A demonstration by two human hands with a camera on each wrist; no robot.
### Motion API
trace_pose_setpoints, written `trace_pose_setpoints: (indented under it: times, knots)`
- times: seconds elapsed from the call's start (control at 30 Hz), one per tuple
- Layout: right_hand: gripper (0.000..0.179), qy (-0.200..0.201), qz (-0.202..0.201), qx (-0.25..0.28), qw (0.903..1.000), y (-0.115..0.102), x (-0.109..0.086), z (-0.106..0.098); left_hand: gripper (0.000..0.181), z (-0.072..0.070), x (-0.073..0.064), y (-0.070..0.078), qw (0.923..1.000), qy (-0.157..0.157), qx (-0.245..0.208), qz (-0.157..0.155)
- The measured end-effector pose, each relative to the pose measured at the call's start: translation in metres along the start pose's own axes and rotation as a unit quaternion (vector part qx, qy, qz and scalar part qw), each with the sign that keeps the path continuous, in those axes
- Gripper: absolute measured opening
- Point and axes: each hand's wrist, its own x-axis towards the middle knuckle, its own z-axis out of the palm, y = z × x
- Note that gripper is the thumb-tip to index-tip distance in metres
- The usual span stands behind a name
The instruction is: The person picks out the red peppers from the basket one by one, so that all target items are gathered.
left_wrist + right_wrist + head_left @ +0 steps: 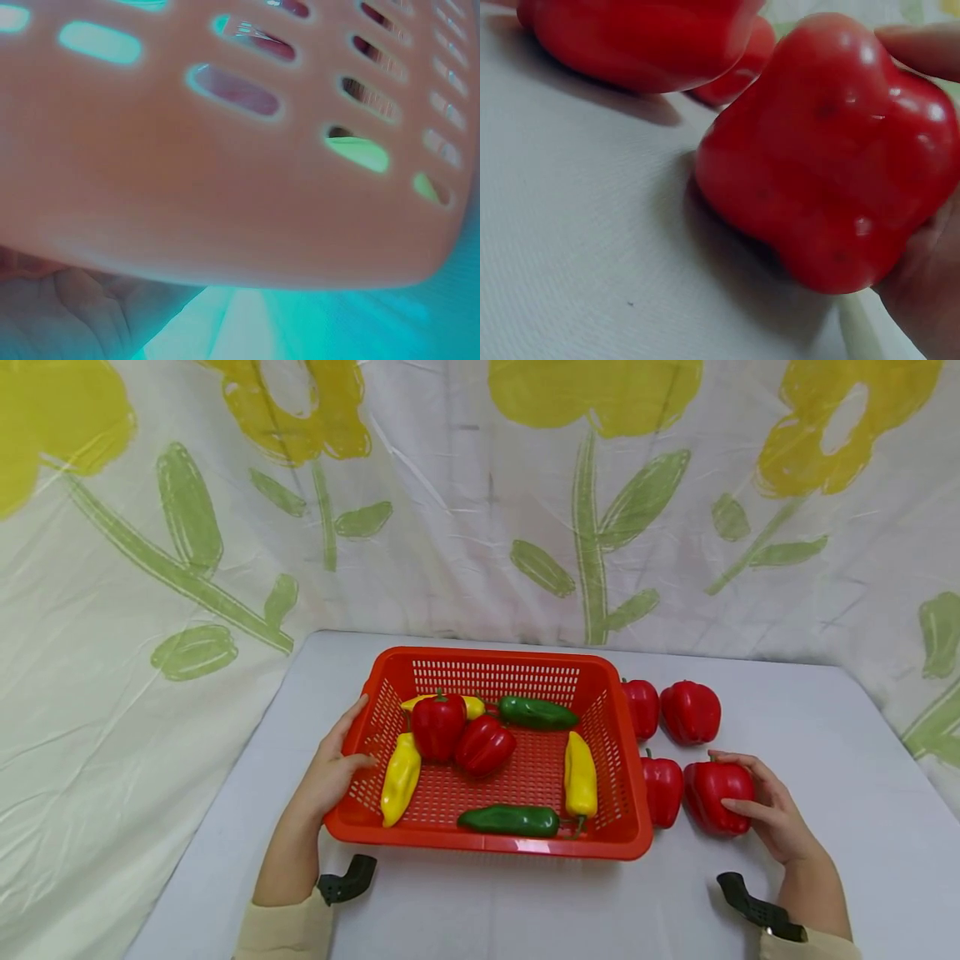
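My left hand (327, 781) grips the left side of a red plastic basket (480, 840), its thumb over the rim. The basket's slotted wall (187, 195) fills most of the left wrist view. Inside lie two red bell peppers (438, 728), several long yellow peppers (402, 779) and two long green peppers (510, 820). To the right of the basket, my right hand (783, 818) holds a red bell pepper (708, 797) between thumb and fingers. In the right wrist view this pepper (817, 165) shows its lobed bottom close to the white tabletop.
Three other red bell peppers stand by the basket's right side: one at the back right (691, 712), one behind the rim (641, 708) and one in front of that (662, 792). A white cloth with painted flowers (465, 527) hangs behind the white table (525, 910).
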Motion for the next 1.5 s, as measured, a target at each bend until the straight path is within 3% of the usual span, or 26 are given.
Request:
trace_pose_setpoints:
  times: [0.5, 0.73, 0.9, 1.1, 1.3, 1.5]
  knots:
    - [0.059, 0.002, -0.014, 0.002, 0.9999, -0.002, 0.002, 0.001, 0.081, 0.0, 0.0, -0.001, 0.9999, 0.005, 0.01, 0.005]
    - [0.054, 0.039, -0.015, 0.027, 0.9987, -0.003, -0.001, 0.001, 0.082, 0.0, 0.0, -0.001, 0.9999, 0.007, 0.011, 0.004]
    - [0.053, 0.051, -0.038, 0.042, 0.9971, -0.007, -0.002, 0.001, 0.081, 0.0, 0.0, -0.001, 1.0, 0.005, 0.007, -0.001]
    - [0.053, 0.053, -0.061, 0.023, 0.9965, -0.022, 0.001, 0.003, 0.081, 0.0, 0.001, -0.001, 1.0, 0.0, 0.002, -0.002]
    - [0.061, 0.008, -0.045, -0.066, 0.9968, -0.046, 0.012, 0.006, 0.081, 0.0, 0.0, -0.001, 1.0, 0.002, 0.002, -0.004]
    - [0.07, -0.014, 0.001, -0.23, 0.973, -0.074, 0.021, 0.012, 0.081, 0.0, 0.0, 0.0, 1.0, -0.003, -0.002, 0.001]
